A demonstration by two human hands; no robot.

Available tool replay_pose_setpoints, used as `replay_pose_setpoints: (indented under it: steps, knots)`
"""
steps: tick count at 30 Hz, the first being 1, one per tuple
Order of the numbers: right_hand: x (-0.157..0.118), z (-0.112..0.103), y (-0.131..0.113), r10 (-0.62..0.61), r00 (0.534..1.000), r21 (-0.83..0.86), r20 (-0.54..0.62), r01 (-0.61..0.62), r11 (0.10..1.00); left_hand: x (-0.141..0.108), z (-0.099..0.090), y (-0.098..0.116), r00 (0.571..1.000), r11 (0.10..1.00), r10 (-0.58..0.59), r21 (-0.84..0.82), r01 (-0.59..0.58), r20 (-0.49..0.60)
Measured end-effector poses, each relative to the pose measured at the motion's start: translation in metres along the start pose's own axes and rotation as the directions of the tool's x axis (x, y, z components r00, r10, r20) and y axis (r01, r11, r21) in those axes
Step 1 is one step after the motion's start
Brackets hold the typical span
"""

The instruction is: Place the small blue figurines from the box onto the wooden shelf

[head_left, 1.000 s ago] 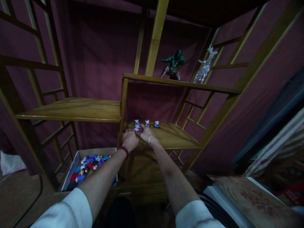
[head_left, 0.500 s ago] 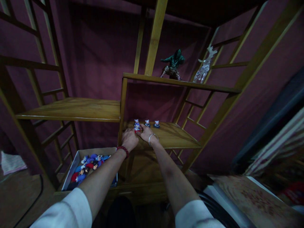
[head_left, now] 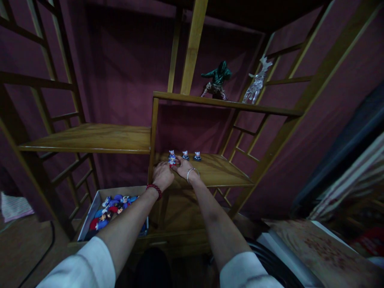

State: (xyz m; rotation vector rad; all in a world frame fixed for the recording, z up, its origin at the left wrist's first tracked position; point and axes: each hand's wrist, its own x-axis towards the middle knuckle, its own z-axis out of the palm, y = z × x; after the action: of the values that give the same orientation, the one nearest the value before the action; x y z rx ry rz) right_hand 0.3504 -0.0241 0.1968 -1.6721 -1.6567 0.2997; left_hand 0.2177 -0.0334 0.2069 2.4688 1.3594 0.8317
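A small purple-haired figurine [head_left: 172, 160] with a red base stands near the left end of the lower right shelf [head_left: 222, 172]. My left hand [head_left: 163, 175], with a red bead bracelet, closes on it from the left. My right hand [head_left: 182, 166], wearing a silver bracelet, has its fingers on the figurine's right side. Just behind is another small figurine [head_left: 171, 153]. Two more, a middle figurine [head_left: 185, 155] and a right figurine [head_left: 197, 156], stand in a row with it on dark bases.
An open box [head_left: 96, 200] full of colourful figurines sits at the lower left. On the upper shelf [head_left: 228, 103] stand a green hooded statue [head_left: 218, 80] and a clear deer ornament [head_left: 257, 84]. A wooden post [head_left: 153, 132] rises beside my left hand.
The view has shifted slightly. Both hands remain at the purple-haired figurine, with hardly any movement.
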Motion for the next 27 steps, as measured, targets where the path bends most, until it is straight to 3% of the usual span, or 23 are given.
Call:
replay_pose_setpoints:
  steps: [14,27]
  knots:
    - [0.0,0.0017,0.0002,0.003,1.0,0.091,0.011,-0.004,0.996,-0.0013,-0.0034,0.0024,0.999,0.999,-0.028,0.017,0.028,0.024]
    - [0.0012,0.0,-0.0014,0.017,1.0,0.022,-0.007,-0.017,1.0,-0.0016,-0.0016,0.0007,1.0,1.0,-0.01,0.004,0.01,-0.001]
